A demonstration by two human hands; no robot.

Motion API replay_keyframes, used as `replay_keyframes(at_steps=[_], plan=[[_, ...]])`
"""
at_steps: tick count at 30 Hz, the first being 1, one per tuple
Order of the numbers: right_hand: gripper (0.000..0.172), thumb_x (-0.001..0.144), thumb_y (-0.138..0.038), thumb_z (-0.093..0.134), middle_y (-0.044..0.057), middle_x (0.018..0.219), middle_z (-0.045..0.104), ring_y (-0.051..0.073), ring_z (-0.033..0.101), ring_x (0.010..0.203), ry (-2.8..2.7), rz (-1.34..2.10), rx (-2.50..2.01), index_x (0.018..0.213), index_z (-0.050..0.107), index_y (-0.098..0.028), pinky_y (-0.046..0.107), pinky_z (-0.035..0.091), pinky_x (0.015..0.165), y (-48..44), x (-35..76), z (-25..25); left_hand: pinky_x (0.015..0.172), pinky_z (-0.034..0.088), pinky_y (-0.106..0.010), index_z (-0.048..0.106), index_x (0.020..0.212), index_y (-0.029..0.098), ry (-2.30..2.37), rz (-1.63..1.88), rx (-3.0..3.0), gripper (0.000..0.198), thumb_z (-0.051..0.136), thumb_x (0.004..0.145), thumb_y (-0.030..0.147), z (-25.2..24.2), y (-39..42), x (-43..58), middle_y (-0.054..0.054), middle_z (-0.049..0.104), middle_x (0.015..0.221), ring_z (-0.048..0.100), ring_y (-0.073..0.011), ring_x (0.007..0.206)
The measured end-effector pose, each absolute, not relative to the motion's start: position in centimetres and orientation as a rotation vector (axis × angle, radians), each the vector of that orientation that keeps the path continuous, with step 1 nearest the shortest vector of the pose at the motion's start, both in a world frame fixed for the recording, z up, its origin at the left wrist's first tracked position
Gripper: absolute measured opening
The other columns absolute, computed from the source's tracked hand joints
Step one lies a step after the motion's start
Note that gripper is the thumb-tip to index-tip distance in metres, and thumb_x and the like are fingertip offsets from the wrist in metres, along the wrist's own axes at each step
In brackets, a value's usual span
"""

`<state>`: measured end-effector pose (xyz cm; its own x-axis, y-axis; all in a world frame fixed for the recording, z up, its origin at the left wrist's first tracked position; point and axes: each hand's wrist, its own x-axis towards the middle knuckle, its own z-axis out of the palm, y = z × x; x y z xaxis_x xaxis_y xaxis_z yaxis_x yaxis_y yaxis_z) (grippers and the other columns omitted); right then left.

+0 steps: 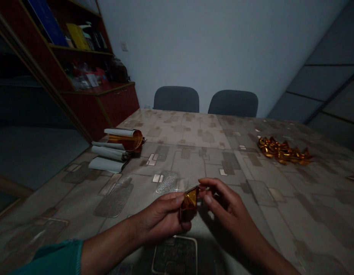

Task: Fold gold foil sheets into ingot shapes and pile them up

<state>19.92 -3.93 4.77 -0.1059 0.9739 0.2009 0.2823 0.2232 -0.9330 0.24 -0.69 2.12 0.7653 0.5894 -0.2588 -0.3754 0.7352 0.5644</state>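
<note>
1 big table (194, 152) with a patterned cover lies in front of us, and the room is dim. On its left side sits a stack of paper sheets (108, 157), with a gold sheet (128, 140) curling on top. Far to the right lies a pile of folded gold shapes (282, 152). Near us, just above the table, our left hand (162, 217) pinches a small gold foil piece (190, 202) between thumb and fingers. Our right hand (225, 206) nips its top corner with the fingertips. We think the thin foil could tear if we pull the 2 hands apart too hard. It could crease in the wrong spot, because the poor light hides the fold lines. It could also slip out, since we hold it only by small edges.
</note>
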Motion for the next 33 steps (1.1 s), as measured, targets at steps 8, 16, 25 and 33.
replay_keyframes(at_steps=[8, 16, 25, 33], plan=[[0.037, 0.086, -0.045, 0.062, 0.002, 0.082, 0.062, 0.018, 0.057, 0.07, -1.63, 1.169, -1.152, 0.116, 0.064, -0.025, 0.03, 0.045, 0.061, -4.2, 19.8, 3.6, 0.077, 0.042, -0.025, 0.075, 0.102, 0.014, 0.436, 0.518, 0.595, 0.034, 0.081, 0.075, 0.035, 2.5, -0.8, 0.8, -0.011, 0.069, 0.102, 0.063, -0.0195, 0.092], [0.032, 0.086, -0.044, 0.06, -0.001, 0.069, 0.056, 0.015, 0.053, 0.059, -1.389, 1.412, -1.116, 0.109, 0.058, -0.023, 0.026, 0.042, 0.051, -4.0, 19.1, 2.7, 0.065, 0.038, -0.021, 0.074, 0.1, 0.012, 0.545, 0.539, 0.595, 0.029, 0.078, 0.079, 0.03, 1.5, -0.8, 0.8, -0.007, 0.064, 0.089, 0.056, -0.0126, 0.074], [0.023, 0.077, -0.03, 0.063, -0.003, 0.062, 0.052, 0.013, 0.048, 0.053, -1.477, 1.182, -1.235, 0.098, 0.063, -0.02, 0.024, 0.036, 0.046, -3.9, 18.6, 3.3, 0.045, 0.017, -0.017, 0.07, 0.085, 0.01, 0.648, 0.516, 0.766, 0.036, 0.083, 0.073, 0.041, 2.1, -0.7, 0.6, 0.002, 0.05, 0.065, 0.033, -0.0041, 0.05], [0.028, 0.077, -0.033, 0.065, -0.005, 0.061, 0.049, 0.012, 0.045, 0.052, -1.346, 1.385, -1.156, 0.101, 0.059, -0.02, 0.023, 0.036, 0.046, -3.9, 18.5, 3.3, 0.05, 0.031, -0.016, 0.068, 0.086, 0.011, 0.665, 0.506, 0.706, 0.044, 0.088, 0.066, 0.045, 1.3, -0.8, 0.6, -0.007, 0.066, 0.077, 0.058, -0.0095, 0.062]])
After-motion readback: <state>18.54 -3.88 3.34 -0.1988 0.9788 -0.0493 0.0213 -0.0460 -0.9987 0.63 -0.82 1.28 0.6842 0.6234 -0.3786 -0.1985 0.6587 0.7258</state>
